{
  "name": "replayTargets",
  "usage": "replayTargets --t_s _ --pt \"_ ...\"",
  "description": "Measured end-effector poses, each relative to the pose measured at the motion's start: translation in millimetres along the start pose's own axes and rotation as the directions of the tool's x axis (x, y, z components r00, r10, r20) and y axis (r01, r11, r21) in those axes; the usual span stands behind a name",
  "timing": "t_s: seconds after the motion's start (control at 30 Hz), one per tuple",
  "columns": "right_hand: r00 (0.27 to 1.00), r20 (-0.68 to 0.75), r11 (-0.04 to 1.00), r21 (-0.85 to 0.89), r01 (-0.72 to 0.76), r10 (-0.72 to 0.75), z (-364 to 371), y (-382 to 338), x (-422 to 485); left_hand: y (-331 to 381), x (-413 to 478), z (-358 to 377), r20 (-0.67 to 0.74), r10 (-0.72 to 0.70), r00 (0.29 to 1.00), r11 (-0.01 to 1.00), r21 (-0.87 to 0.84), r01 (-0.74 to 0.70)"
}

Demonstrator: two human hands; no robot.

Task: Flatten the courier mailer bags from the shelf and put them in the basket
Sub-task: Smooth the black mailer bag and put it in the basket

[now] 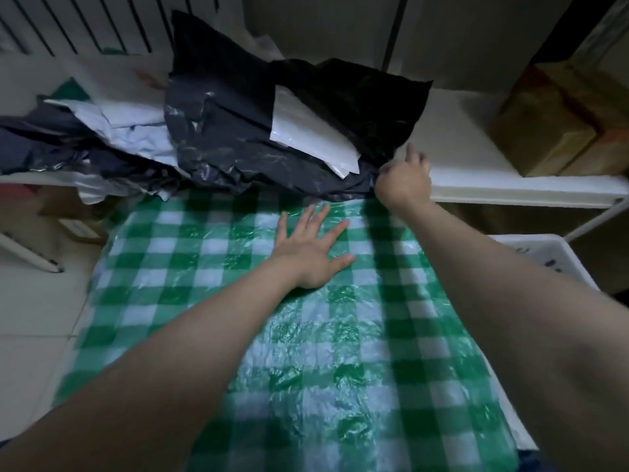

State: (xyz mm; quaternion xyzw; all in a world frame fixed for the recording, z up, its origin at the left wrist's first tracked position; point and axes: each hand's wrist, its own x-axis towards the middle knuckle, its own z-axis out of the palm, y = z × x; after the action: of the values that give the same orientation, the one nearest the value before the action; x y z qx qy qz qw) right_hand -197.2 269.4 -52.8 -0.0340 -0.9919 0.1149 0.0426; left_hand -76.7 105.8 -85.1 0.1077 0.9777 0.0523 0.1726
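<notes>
A heap of crumpled dark and white courier mailer bags lies on the white shelf ahead of me. A white label panel shows on the top dark bag. My right hand is at the heap's right edge with its fingers curled, and it seems to pinch the corner of a dark bag. My left hand rests flat, fingers spread, on the green-and-white checked plastic cover of the table. A white basket shows partly at the right, below the shelf.
Brown cardboard boxes stand on the right end of the shelf. More crumpled bags spill over the shelf's left side. A white frame leg slants at the far left over a pale tiled floor.
</notes>
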Motion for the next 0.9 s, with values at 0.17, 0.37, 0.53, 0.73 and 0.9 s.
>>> replayTargets --t_s 0.17,0.37,0.53,0.73,0.9 --pt "0.981 0.163 0.994 0.030 -0.107 0.101 0.5 -12.1 26.3 -4.0 3.1 3.3 0.008 0.002 1.000 1.000 -0.004 -0.002" --pt "0.980 -0.195 0.972 0.234 0.007 0.040 -31.6 -6.8 -27.1 -6.5 -6.8 6.2 -0.105 0.003 0.994 0.994 -0.104 -0.014" --pt "0.935 -0.348 0.941 0.335 0.050 0.074 -57.1 25.9 -87.1 3.0 -35.7 -22.2 -0.318 -0.097 0.943 0.967 -0.254 0.014" --pt "0.874 -0.485 0.897 0.399 0.188 0.033 -102.8 45.0 -145.5 46.8 -84.7 -75.5 -0.573 -0.124 0.810 0.974 -0.224 -0.009" --pt "0.763 -0.631 0.836 0.335 0.434 -0.143 -155.5 45.6 -182.7 79.9 -114.4 -103.7 -0.664 -0.134 0.735 0.988 -0.146 0.048"
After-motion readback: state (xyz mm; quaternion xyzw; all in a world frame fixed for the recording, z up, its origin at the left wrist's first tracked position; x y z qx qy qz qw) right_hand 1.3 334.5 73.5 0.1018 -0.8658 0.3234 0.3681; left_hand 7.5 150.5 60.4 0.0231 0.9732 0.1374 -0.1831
